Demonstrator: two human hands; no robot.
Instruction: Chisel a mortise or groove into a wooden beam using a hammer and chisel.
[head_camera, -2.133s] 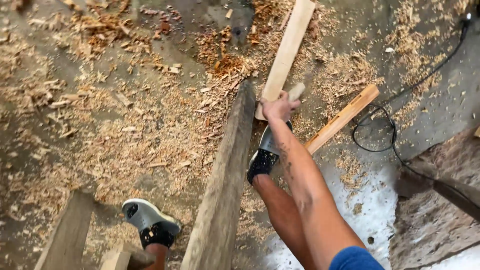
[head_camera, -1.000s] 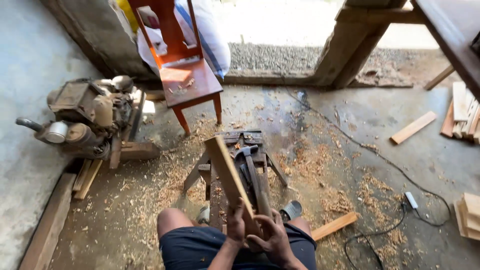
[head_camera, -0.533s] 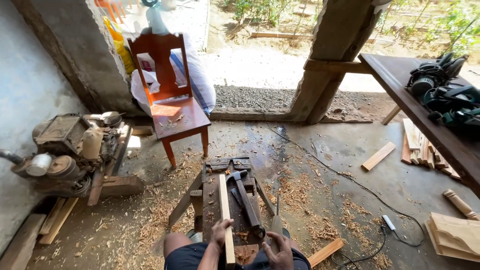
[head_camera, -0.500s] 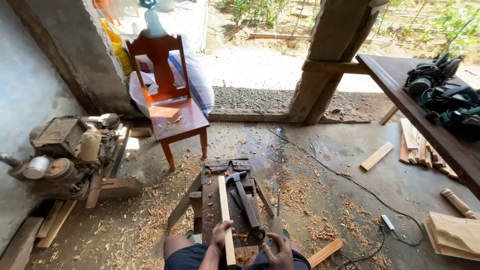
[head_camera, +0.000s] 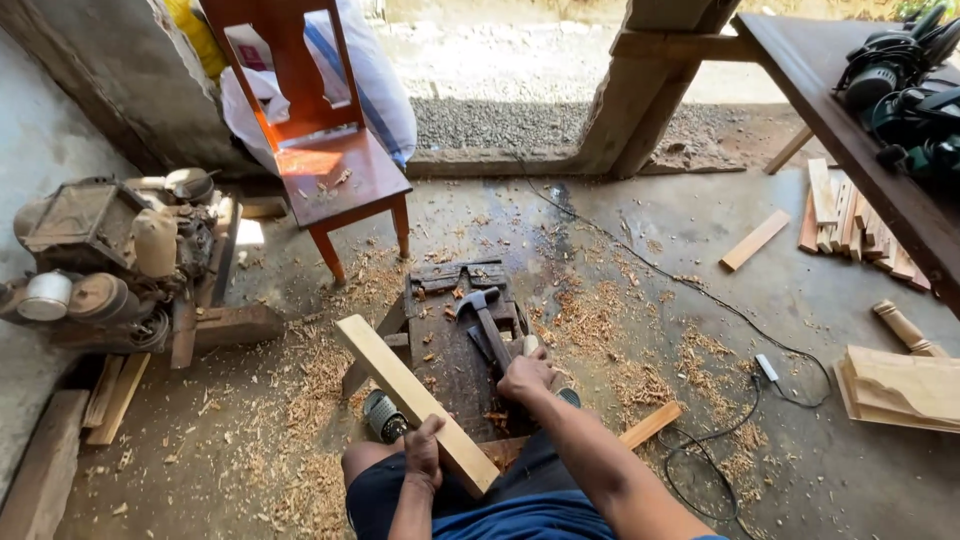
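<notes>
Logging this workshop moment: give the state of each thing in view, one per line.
left hand: gripping the plank
plank: held tilted across the lap
right hand: on the hammer handle
hammer: lying on the low bench
low bench: upright, strewn with shavings
red chair: upright, unoccupied
engine: on the floor by the wall

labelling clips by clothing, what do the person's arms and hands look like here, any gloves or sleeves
Both hands are bare: no gloves, rings or watch show on the left hand or the right hand. Both forearms are uncovered, with no sleeves in view. Dark shorts show below them.
</notes>
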